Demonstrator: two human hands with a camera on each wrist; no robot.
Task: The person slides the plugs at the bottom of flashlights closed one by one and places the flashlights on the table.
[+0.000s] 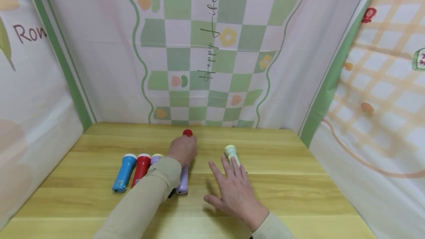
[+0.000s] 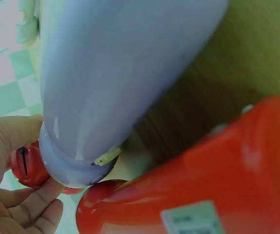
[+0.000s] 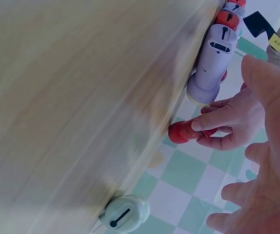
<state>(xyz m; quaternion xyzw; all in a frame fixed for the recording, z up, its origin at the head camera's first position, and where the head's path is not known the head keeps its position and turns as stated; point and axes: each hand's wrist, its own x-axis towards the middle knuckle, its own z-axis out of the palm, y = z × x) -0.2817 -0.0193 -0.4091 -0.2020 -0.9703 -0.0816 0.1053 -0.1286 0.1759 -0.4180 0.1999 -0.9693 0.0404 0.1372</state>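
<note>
I see the red flashlight [image 1: 187, 132] just above the middle of the lower half of the head frame, pinched in the left hand [image 1: 182, 149]; its long axis is mostly hidden. A purple flashlight [image 1: 183, 184] lies just below that hand, running up the frame towards it. The right hand [image 1: 237, 194], fingers spread and holding nothing, is nearer the pale green flashlight [image 1: 231, 151], which lies up-frame of its palm, roughly along its fingers.

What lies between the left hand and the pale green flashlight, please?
In the head view, only bare wooden table lies between the left hand and the pale green flashlight.
</note>
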